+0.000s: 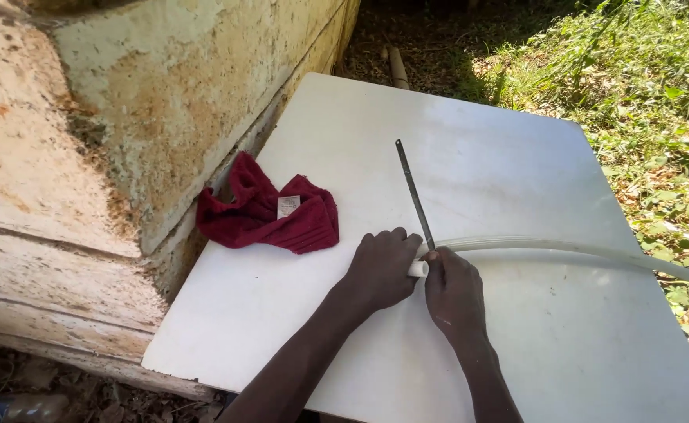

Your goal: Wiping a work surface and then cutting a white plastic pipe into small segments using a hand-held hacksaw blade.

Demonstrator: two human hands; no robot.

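Outdoors, a white desk (pixel 517 337) stands beside a weathered wall (pixel 125 117). Left hand (pixel 380 270) fingers close on the white pipe (pixel 564 252) end, pinning it flat; right hand (pixel 454 296) grips a thin blade (pixel 413 192) laid across it. Farther left lies a red cloth (pixel 270 215).

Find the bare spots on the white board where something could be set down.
The board is bare along its far edge beyond the blade, and near its right corner below the pipe. It is crowded mid-board, around the left hand, right hand and red cloth.
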